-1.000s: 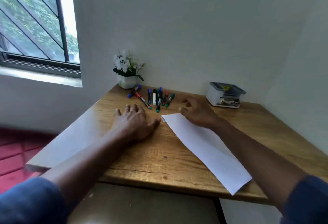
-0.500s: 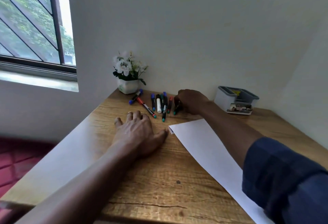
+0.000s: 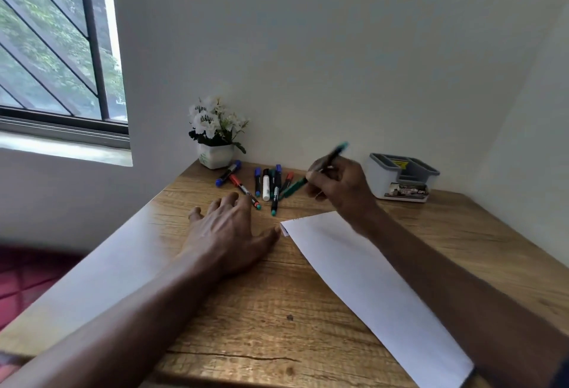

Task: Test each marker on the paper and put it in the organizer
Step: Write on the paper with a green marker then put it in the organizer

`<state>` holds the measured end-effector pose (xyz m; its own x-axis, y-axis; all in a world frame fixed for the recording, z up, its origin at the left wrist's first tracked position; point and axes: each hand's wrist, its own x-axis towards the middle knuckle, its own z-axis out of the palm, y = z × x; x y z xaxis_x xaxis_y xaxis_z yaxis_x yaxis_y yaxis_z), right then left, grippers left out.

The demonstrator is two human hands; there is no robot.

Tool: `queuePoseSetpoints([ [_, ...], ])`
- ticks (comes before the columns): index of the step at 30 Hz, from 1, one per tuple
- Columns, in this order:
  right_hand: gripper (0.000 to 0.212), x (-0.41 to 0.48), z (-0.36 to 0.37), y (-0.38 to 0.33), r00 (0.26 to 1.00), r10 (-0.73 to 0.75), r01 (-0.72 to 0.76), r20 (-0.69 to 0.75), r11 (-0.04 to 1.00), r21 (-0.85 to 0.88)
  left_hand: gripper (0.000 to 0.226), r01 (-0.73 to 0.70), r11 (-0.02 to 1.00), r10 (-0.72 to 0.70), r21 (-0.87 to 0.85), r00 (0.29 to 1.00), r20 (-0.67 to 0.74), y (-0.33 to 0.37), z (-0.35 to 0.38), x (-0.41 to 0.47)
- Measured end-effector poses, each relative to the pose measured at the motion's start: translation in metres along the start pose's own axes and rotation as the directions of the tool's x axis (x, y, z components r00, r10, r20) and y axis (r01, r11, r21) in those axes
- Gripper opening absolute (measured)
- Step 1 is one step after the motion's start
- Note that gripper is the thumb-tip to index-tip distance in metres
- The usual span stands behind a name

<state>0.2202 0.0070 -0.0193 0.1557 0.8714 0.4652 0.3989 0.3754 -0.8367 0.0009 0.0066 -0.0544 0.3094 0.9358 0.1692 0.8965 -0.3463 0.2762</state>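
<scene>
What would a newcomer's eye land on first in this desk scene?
The right hand holds a marker raised beside the loose markers at the far edge of the desk. Next come the white paper slanting under that arm and the grey organizer by the back wall.

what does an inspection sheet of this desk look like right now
surface: wooden desk, with a crack by the near edge
job's things: blank paper flat on the desk; loose markers by the wall; green-tipped marker held up, blurred; organizer back right, no marker seen in it
clutter: flower pot in the back corner
grippers: left hand flat on the desk, thumb at the paper's corner; right hand grips the green-tipped marker
cables: nothing seen
surroundings: white walls, barred window at left, red floor
</scene>
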Motion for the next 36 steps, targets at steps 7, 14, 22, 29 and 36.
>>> queuePoseSetpoints([
  [7,0.015,-0.024,0.015,0.008,0.951,0.190,-0.262,0.245,0.915,0.307,0.046,-0.456,0.848,0.321,-0.268,0.847,-0.425,0.008,0.000,-0.011],
  [14,0.030,-0.027,0.028,0.012,0.946,0.252,-0.316,0.203,0.854,0.412,0.020,-0.452,0.790,0.233,-0.415,0.847,-0.478,0.013,0.004,-0.005],
  [22,0.036,-0.028,0.029,0.006,0.912,0.324,-0.401,0.251,0.834,0.380,0.017,-0.395,0.698,0.213,-0.597,0.911,-0.354,0.014,0.011,0.003],
  [29,0.035,-0.028,0.025,0.005,0.908,0.363,-0.418,0.208,0.770,0.481,0.028,-0.383,0.689,0.248,-0.615,0.922,-0.297,0.015,0.010,-0.004],
  [36,0.040,-0.019,0.012,0.013,0.887,0.457,-0.406,0.061,0.710,0.576,0.020,-0.268,0.915,0.076,-0.302,0.849,-0.523,-0.002,-0.008,-0.003],
])
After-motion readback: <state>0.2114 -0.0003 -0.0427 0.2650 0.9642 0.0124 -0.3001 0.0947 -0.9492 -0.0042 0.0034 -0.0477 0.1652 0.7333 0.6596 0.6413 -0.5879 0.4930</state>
